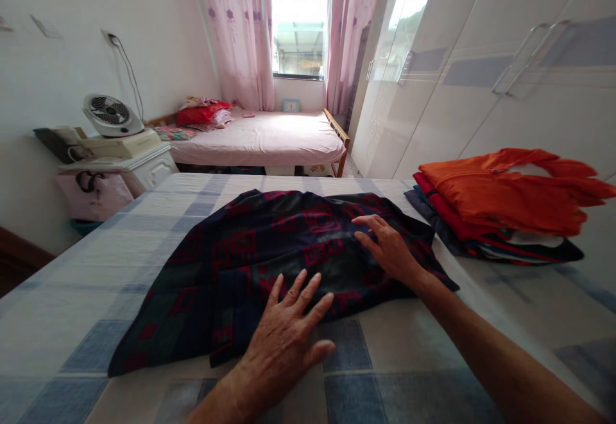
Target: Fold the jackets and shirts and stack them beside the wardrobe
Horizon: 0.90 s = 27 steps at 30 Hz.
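Observation:
A dark garment [283, 235] with red square patterns on navy and green lies spread across the bed, its lower left corner reaching toward the near edge. My left hand [289, 328] is open, fingers spread, over the garment's near edge. Farther right, my right hand [382, 244] is over the cloth with its fingers stretched to the left and slightly bent, gripping nothing that I can see. Whether either palm presses on the fabric cannot be made out. The garment's collar and exact kind are not clear.
A stack of folded clothes with an orange top [505, 186] sits on the right of the checked bedsheet [144, 270]. Beyond is a second bed [269, 135]. A fan [111, 115] stands on a cabinet at left; a white wardrobe [462, 52] lines the right.

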{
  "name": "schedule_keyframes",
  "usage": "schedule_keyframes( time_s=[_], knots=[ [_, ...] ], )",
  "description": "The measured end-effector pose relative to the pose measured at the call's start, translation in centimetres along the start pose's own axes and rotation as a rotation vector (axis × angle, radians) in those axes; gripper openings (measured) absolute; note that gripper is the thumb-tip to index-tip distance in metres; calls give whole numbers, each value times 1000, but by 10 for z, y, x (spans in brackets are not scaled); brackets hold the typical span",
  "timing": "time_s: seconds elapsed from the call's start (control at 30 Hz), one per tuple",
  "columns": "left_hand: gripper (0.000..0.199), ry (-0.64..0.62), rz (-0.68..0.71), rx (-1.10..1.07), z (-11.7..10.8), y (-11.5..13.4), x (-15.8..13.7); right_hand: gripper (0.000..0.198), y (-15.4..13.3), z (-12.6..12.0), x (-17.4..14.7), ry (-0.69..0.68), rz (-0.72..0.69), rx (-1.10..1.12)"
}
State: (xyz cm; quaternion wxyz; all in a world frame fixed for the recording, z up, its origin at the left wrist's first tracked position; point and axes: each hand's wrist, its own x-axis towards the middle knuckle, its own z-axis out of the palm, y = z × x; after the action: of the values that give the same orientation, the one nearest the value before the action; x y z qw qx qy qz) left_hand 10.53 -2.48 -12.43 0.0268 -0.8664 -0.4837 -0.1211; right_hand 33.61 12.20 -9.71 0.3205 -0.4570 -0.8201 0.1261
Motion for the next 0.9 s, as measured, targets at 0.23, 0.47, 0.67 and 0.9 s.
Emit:
schedule_keyframes(
  time_s=[0.23,0.47,0.67,0.9],
  knots=[
    [45,-16,-288,58,-15,-52,-26,33,41,-15,-68,-119,-23,-264],
    [53,83,-522,17,-28,-88,-53,30,29,-26,-83,-21,-107,-203],
    [40,176,-594,-148,-41,-99,-46,22,34,-20,-100,-22,-122,-184],
    [40,230,-448,122,-48,-77,-37,20,11,-27,-97,-7,-134,-242]
  ],
)
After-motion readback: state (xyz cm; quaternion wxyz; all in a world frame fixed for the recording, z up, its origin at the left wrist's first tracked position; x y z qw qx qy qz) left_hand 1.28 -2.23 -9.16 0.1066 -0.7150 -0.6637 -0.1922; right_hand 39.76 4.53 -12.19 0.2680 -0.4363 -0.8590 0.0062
